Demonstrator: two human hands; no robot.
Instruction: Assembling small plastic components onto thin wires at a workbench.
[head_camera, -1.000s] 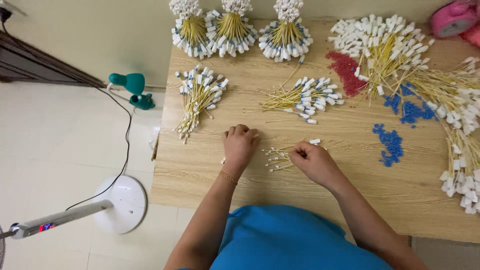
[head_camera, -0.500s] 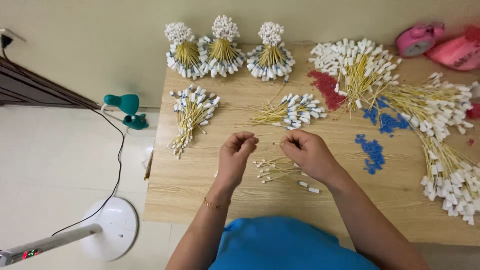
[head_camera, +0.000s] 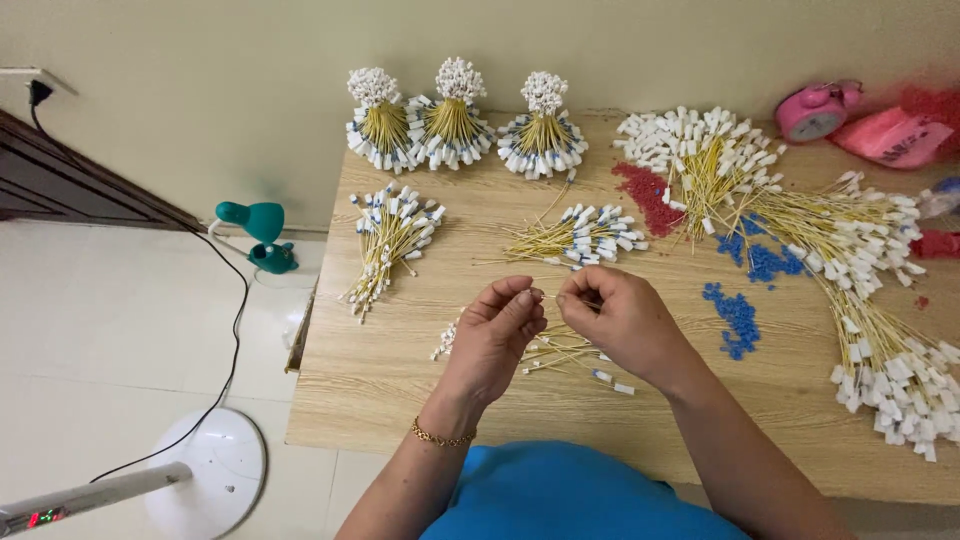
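Both hands, the left hand (head_camera: 497, 335) and right hand (head_camera: 618, 322), pinch 1 thin yellow tie (head_camera: 548, 296) above the surface (head_camera: 400, 400)'s near middle; fingertips should stay close together for control.

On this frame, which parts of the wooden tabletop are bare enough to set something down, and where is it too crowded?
Bare wood on the table: the near-left corner below the fanned bundle, and the near strip right of the right hand, below the blue bits. Crowded: the far edge with three standing bundles, the whole right side under the long pile, and the middle beneath the left hand.
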